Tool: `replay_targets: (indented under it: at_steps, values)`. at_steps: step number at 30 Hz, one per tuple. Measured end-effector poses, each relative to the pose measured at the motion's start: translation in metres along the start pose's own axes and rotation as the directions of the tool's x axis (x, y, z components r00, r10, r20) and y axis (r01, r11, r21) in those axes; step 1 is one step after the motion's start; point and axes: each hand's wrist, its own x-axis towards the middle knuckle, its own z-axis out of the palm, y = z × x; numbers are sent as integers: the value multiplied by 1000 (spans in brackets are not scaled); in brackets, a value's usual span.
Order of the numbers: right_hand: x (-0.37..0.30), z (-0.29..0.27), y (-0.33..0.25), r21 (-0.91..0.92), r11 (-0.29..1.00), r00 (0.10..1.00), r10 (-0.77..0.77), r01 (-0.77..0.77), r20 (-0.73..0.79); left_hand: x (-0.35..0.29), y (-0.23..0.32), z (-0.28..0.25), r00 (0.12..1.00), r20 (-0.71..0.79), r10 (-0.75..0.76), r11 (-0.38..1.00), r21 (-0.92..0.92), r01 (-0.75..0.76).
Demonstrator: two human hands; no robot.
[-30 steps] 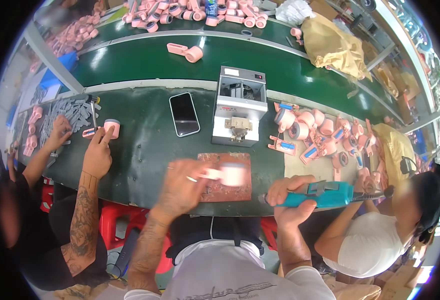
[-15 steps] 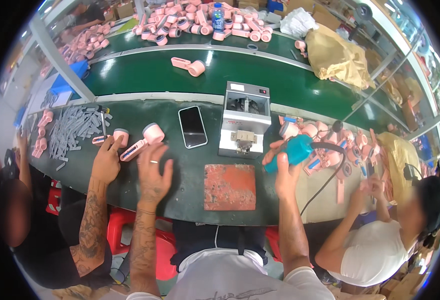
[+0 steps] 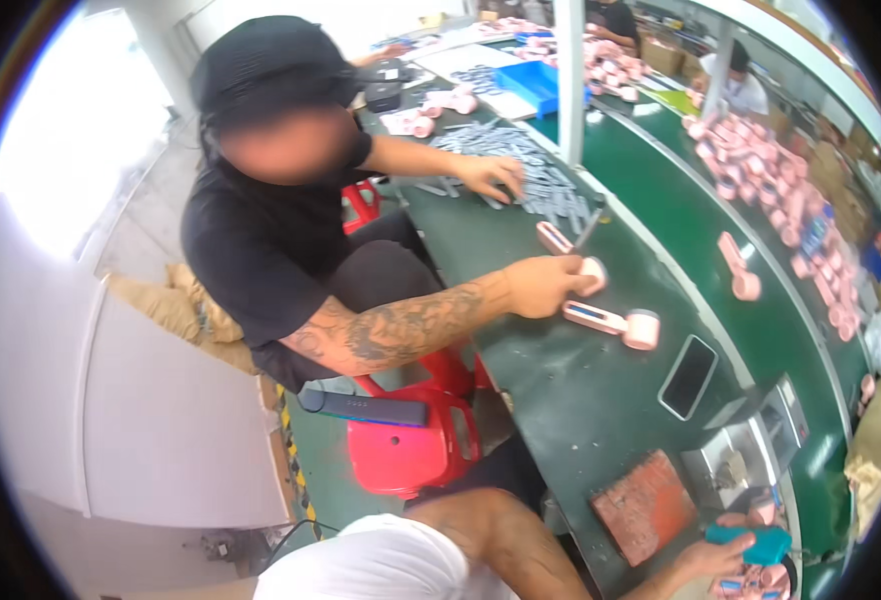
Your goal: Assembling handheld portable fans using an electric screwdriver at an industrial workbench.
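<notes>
At the lower right, my right hand [image 3: 716,560] is closed on a teal, rounded, hand-sized object [image 3: 763,546] whose kind I cannot make out. Pink parts [image 3: 751,580] lie beside and below it. Only my left arm [image 3: 501,545] shows, bent from the white sleeve toward the lower edge; my left hand is out of the picture. Just left of the right hand lies a worn red plate [image 3: 645,507]. Behind the plate stands a small silver machine [image 3: 731,465]. A pink handle with a round head [image 3: 641,330] lies farther along the table, away from both my arms.
A co-worker in black on the left has one hand [image 3: 496,180] at grey strips [image 3: 546,180], the other [image 3: 551,285] at a pink part. A phone [image 3: 689,377] lies on the green table [image 3: 551,400]. Beyond runs a conveyor [image 3: 701,225]. A red stool [image 3: 401,450] stands below.
The view has swung left, bringing the co-worker in black into the middle. My left hand, earlier open over the table, has left the picture. The teal object remains in my right hand.
</notes>
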Motion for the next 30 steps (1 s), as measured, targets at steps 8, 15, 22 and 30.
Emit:
replay_targets:
  at_steps: [8, 15, 22, 30]
  values:
    - [-9, 25, -42, 131, 991, 998, -9, 0, 64, 4, -2, 12, 991, 95, -98, 993, -60, 104]
    - [-16, 33, -51, 189, 982, 998, -23, 11, 57, 12, 2, 6, 999, -28, -35, 998, 55, 36]
    - [-15, 25, -44, 158, 985, 994, -86, 74, 73, 27, 35, -16, 827, 422, -371, 866, 478, 144]
    - [-17, 23, -43, 199, 980, 994, -38, 17, 104, -13, 5, -37, 965, 119, -235, 950, -181, 254]
